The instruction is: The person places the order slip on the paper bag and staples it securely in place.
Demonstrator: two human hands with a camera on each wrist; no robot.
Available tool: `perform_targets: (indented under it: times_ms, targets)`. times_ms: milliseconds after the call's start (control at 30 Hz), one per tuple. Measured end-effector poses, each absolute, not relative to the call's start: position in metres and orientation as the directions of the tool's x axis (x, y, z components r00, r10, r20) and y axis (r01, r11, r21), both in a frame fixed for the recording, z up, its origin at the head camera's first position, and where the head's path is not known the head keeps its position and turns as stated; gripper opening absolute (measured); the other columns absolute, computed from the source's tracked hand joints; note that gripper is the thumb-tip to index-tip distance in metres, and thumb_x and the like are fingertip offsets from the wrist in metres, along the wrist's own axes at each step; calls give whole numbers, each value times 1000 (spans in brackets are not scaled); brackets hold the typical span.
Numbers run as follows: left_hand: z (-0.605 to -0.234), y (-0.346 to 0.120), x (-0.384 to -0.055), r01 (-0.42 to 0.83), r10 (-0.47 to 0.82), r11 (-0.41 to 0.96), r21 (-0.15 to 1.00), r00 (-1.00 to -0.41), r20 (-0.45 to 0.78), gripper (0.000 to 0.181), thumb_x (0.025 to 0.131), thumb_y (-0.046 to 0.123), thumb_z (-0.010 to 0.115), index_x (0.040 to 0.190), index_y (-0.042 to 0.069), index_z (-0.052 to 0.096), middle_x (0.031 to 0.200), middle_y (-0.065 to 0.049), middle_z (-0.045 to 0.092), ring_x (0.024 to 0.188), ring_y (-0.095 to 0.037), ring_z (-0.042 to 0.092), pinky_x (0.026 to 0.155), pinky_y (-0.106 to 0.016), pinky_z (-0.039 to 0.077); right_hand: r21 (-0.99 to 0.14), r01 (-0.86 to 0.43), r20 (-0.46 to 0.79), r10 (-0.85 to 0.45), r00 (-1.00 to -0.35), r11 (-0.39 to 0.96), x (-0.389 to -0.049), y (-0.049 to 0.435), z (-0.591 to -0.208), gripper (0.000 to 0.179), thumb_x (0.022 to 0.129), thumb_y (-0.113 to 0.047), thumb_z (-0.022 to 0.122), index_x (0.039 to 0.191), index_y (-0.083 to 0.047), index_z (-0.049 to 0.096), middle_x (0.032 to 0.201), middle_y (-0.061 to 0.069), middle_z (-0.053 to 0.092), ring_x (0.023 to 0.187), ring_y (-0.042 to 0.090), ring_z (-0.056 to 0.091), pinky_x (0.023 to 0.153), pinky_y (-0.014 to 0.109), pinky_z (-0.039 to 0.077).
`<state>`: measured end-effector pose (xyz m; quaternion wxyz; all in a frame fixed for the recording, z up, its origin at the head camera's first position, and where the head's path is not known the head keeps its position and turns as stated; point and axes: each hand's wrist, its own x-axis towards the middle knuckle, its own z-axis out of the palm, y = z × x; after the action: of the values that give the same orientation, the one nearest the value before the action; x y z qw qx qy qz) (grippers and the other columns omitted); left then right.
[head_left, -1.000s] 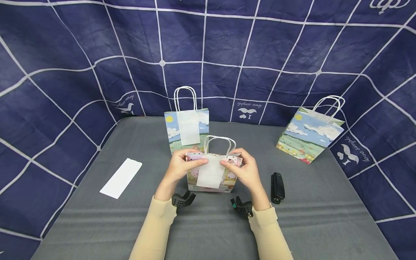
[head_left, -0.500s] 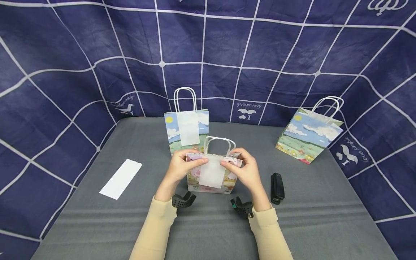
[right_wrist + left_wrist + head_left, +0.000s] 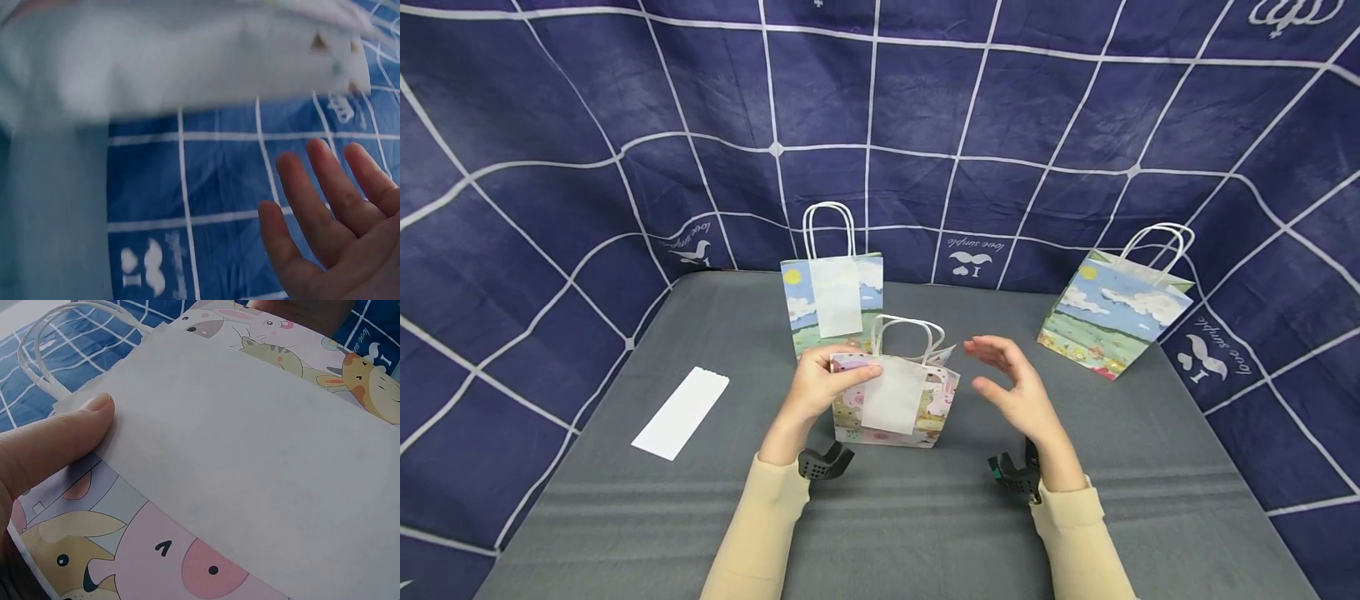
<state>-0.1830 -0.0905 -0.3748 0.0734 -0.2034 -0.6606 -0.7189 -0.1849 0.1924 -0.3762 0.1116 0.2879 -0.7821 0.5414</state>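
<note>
A small pink paper gift bag with cartoon animals (image 3: 936, 408) stands on the grey table, its white handles up. Over the middle of its front lies a white paper strip (image 3: 892, 398). My left hand (image 3: 820, 383) pinches the bag's top left edge together with the strip, thumb in front and fingers hidden behind. In the left wrist view, the thumb (image 3: 81, 428) presses on the strip's corner near the handle. To the right of the bag, my right hand (image 3: 1015, 392) is raised, fingers apart and holding nothing. The right wrist view shows those fingers (image 3: 337, 194) apart from the blurred bag.
Behind stands a landscape-printed gift bag (image 3: 801, 312) with a white strip (image 3: 837, 296) on its front. Another landscape bag (image 3: 1112, 312) stands at the back right. A loose white strip (image 3: 681, 412) lies on the left. My right wrist hides most of the black stapler.
My right hand has let go of the pink bag's top right edge and moved right, over the stapler's place. The left hand keeps its grip.
</note>
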Motion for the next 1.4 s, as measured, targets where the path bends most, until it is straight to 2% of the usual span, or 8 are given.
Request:
perform_targets:
  times_ms: [267, 433, 700, 800, 933, 1033, 1200, 1400]
  targets:
    - [-376, -90, -184, 373, 155, -120, 920, -908, 389, 10, 74, -14, 70, 83, -16, 65, 74, 2, 62, 65, -9, 52, 52, -23, 45, -785, -456, 398, -222, -890, 420, -184, 245, -394, 33, 95, -1, 52, 128, 0, 48, 123, 17, 57, 111, 8, 53, 92, 19, 37]
    - [-377, -90, -183, 361, 157, -125, 924, -913, 378, 11, 75, -14, 70, 84, -16, 65, 75, 2, 62, 65, -9, 53, 53, -23, 46, -762, -383, 346, -172, -922, 522, -179, 267, -409, 32, 96, -4, 52, 127, 2, 48, 122, 20, 56, 108, 6, 53, 91, 23, 38]
    - [-377, -90, -184, 369, 157, -122, 922, -910, 385, 8, 74, -13, 71, 79, -14, 65, 70, 0, 57, 64, -10, 48, 54, -22, 42, -742, -336, 335, -114, -935, 580, -171, 286, -437, 30, 96, -14, 55, 124, -3, 52, 119, 14, 58, 104, -4, 50, 90, 15, 37]
    - [-377, -90, -184, 359, 160, -127, 924, -912, 377, 8, 74, -12, 71, 79, -14, 65, 69, 0, 56, 63, -10, 47, 53, -22, 41, -750, -309, 330, -74, -941, 585, -168, 291, -449, 30, 96, -17, 56, 122, -3, 54, 119, 14, 58, 106, 3, 52, 91, 22, 39]
    - [-377, -90, -184, 347, 164, -128, 929, -917, 365, 8, 75, -11, 71, 80, -14, 65, 70, 0, 57, 63, -10, 48, 53, -23, 42, -764, -243, 280, -33, -960, 598, -167, 295, -463, 33, 96, -22, 55, 123, -3, 52, 123, 17, 55, 112, 26, 53, 94, 41, 40]
    - [-377, -90, -184, 335, 162, -122, 934, -922, 352, 10, 75, -11, 71, 81, -15, 65, 71, 1, 58, 64, -10, 49, 53, -24, 44, -767, -199, 230, -29, -973, 610, -167, 298, -469, 38, 97, -24, 54, 126, -1, 49, 127, 20, 51, 115, 39, 50, 91, 46, 42]
    - [-376, -90, -183, 336, 151, -107, 936, -925, 349, 11, 75, -10, 72, 83, -14, 66, 72, 2, 60, 65, -9, 51, 54, -23, 45, -764, -190, 215, -34, -976, 616, -168, 301, -476, 41, 97, -21, 54, 129, 3, 46, 129, 22, 48, 114, 40, 50, 87, 31, 44]
    - [-376, -90, -184, 346, 154, -112, 931, -920, 360, 9, 75, -11, 71, 82, -14, 65, 70, 1, 58, 63, -10, 48, 53, -22, 43, -768, -161, 174, -40, -984, 620, -170, 303, -486, 48, 96, -25, 55, 132, 3, 42, 129, 23, 45, 115, 36, 45, 92, 48, 36]
